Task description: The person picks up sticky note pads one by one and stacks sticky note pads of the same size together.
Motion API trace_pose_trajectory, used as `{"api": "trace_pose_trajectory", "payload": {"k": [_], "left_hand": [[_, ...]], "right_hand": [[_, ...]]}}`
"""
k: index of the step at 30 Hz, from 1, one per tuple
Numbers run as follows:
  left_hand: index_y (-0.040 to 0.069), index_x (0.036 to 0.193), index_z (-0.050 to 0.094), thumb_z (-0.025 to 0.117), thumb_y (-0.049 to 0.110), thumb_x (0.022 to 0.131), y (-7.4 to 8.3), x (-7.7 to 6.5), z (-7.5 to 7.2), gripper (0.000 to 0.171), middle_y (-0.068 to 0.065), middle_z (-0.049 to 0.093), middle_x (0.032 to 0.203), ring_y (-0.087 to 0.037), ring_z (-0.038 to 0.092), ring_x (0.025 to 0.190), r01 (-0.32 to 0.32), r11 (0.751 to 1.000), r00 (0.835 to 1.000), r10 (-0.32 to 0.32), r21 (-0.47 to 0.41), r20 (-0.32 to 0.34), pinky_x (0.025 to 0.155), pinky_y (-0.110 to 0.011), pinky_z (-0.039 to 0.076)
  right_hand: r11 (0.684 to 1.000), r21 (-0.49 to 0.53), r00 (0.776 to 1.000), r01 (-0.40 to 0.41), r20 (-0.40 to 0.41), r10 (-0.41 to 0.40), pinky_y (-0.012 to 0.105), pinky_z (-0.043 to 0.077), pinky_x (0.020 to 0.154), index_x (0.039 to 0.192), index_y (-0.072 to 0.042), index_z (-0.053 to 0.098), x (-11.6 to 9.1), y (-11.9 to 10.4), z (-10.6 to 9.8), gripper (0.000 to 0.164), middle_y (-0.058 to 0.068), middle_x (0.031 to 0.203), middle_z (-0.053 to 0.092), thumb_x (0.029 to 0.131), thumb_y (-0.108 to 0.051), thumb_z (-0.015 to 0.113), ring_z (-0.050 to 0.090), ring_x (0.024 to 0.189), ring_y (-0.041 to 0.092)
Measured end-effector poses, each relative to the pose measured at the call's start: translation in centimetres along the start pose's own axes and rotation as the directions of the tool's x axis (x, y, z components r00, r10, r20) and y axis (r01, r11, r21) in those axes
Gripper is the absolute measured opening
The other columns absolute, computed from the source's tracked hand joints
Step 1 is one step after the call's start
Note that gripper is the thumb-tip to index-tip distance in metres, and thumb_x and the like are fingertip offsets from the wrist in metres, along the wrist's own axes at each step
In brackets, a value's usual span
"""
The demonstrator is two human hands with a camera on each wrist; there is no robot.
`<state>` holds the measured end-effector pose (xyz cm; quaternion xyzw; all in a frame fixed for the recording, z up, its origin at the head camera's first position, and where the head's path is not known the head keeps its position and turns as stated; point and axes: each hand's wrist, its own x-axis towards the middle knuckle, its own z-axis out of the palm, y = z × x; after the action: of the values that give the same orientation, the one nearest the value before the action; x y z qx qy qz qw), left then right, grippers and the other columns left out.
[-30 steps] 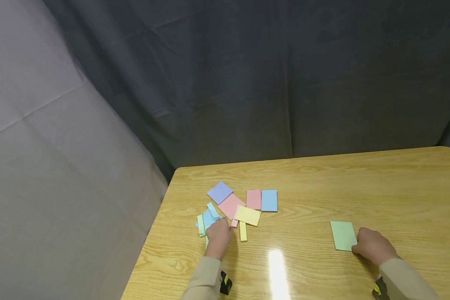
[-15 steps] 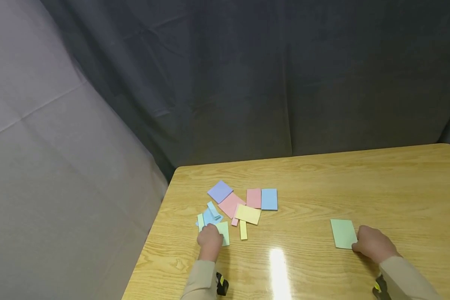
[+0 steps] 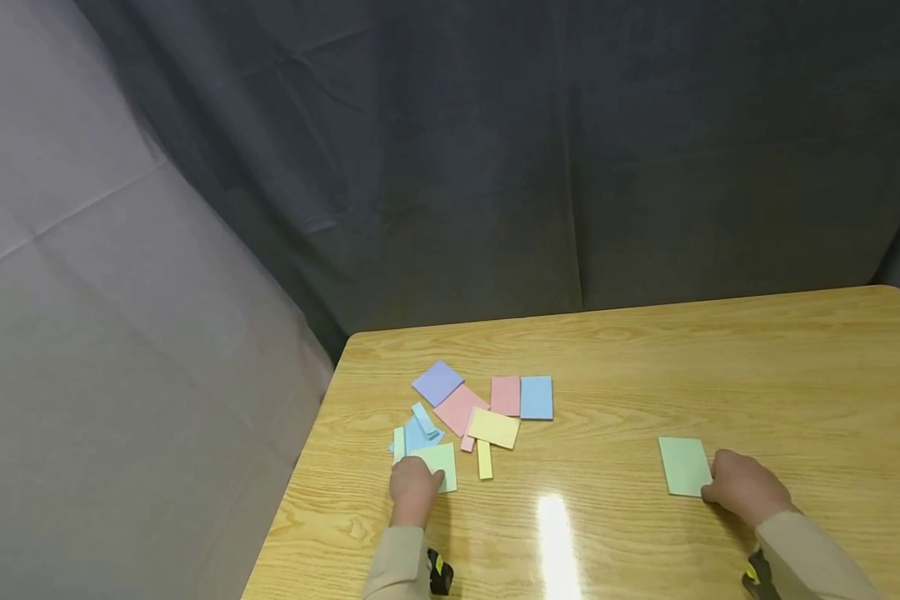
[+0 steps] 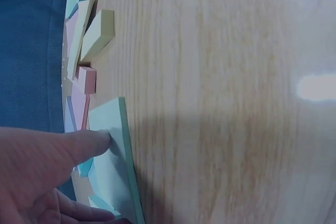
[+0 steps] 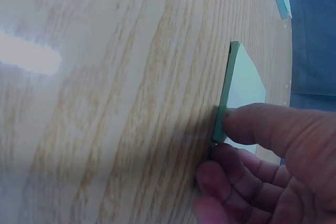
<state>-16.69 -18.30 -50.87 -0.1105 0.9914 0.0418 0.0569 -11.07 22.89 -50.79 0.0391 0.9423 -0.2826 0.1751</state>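
Note:
My left hand [image 3: 414, 490] is at the left edge of a pale green sticky note pad [image 3: 441, 465] on the table. In the left wrist view its thumb [image 4: 100, 142] lies on the pad's top and the other fingers are curled at the pad's edge, partly out of frame. Far to the right, my right hand [image 3: 747, 485] pinches the near right corner of a second green sticky note pad [image 3: 684, 464]. The right wrist view shows that thumb [image 5: 247, 121] on the pad's edge, with the fingers curled beside and below it.
Beyond the left hand lie a light blue pad [image 3: 423, 435], a narrow green pad [image 3: 399, 442], a purple pad [image 3: 438, 383], a pink pad [image 3: 457, 407], a yellow pad [image 3: 495, 428] and a blue pad [image 3: 536, 398]. The wooden table [image 3: 600, 358] ends at a dark curtain [image 3: 457, 208].
My left hand has moved left and toward the body, uncovering the green pad and the blue pad beyond, and its thumb now spreads over the green pad. The right hand stays at its pad.

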Motion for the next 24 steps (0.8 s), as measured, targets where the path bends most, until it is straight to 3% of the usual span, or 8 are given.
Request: {"api": "trace_pose_trajectory", "payload": {"k": [2,5,8,12,14,20,24], "left_hand": [[-0.006,0.068,0.059,0.069,0.035,0.079,0.0,0.0,-0.1,0.044,-0.014,0.057,0.068,-0.024,0.059,0.065,-0.01,1.0,1.0,0.01,0.003,0.002,0.056,-0.034,0.05],[-0.007,0.068,0.059,0.069,0.034,0.079,0.0,-0.1,-0.1,0.044,-0.013,0.057,0.066,-0.023,0.059,0.061,-0.015,1.0,1.0,0.015,-0.01,-0.008,0.053,-0.033,0.05],[-0.007,0.068,0.059,0.07,0.035,0.079,-0.1,-0.3,-0.3,0.044,-0.012,0.055,0.062,-0.019,0.057,0.055,-0.004,0.999,1.0,0.003,-0.045,-0.009,0.048,-0.031,0.048],[0.001,0.056,0.053,0.072,0.035,0.077,-0.3,-0.7,-0.3,0.045,-0.007,0.051,0.052,-0.014,0.051,0.047,0.021,0.994,1.0,-0.022,-0.105,-0.01,0.042,-0.028,0.044],[0.003,0.052,0.05,0.072,0.036,0.076,-0.4,-0.7,-0.3,0.046,-0.008,0.051,0.054,-0.016,0.05,0.05,0.021,0.992,1.0,-0.022,-0.127,-0.009,0.045,-0.029,0.045],[-0.002,0.06,0.052,0.072,0.032,0.077,-1.0,-0.4,0.0,0.044,-0.019,0.051,0.078,-0.027,0.052,0.07,0.026,0.975,1.0,-0.024,-0.219,0.009,0.06,-0.039,0.048],[-0.003,0.06,0.052,0.07,0.024,0.08,-1.4,-0.2,-0.2,0.038,-0.017,0.051,0.07,-0.028,0.052,0.066,-0.013,0.96,1.0,0.013,-0.281,-0.002,0.06,-0.043,0.047]], "right_hand": [[1.0,0.003,1.0,-0.011,0.005,0.011,0.028,0.029,0.051,0.066,-0.005,0.041,-0.1,-0.1,-0.1,0.02,0.003,0.061,0.037,0.073,-0.007,0.059,0.036,0.055,0.017],[1.0,0.008,1.0,-0.022,0.009,0.022,0.029,0.029,0.051,0.066,-0.005,0.041,-0.1,-0.2,-0.2,0.019,0.003,0.061,0.037,0.073,-0.007,0.059,0.036,0.056,0.017],[0.999,0.012,1.0,-0.03,0.009,0.03,0.029,0.029,0.052,0.067,-0.005,0.041,-0.2,-0.3,-0.3,0.019,0.003,0.062,0.037,0.074,-0.008,0.059,0.037,0.057,0.017],[0.999,0.014,0.999,-0.04,0.011,0.04,0.03,0.03,0.052,0.069,-0.006,0.041,-0.3,-0.4,-0.3,0.02,0.003,0.063,0.038,0.074,-0.009,0.06,0.038,0.058,0.017],[0.999,0.01,0.999,-0.045,0.014,0.045,0.031,0.03,0.052,0.07,-0.006,0.041,-0.4,-0.3,-0.3,0.02,0.004,0.064,0.038,0.074,-0.009,0.06,0.038,0.058,0.018],[0.999,0.006,0.999,-0.051,0.013,0.051,0.031,0.03,0.052,0.069,-0.006,0.042,-0.4,-0.2,-0.1,0.02,0.003,0.062,0.038,0.075,-0.01,0.06,0.038,0.057,0.018],[0.999,-0.01,0.999,-0.054,0.009,0.054,0.032,0.031,0.052,0.068,-0.007,0.041,-0.4,-0.2,-0.1,0.02,0.003,0.061,0.038,0.074,-0.01,0.059,0.038,0.057,0.017]]}}
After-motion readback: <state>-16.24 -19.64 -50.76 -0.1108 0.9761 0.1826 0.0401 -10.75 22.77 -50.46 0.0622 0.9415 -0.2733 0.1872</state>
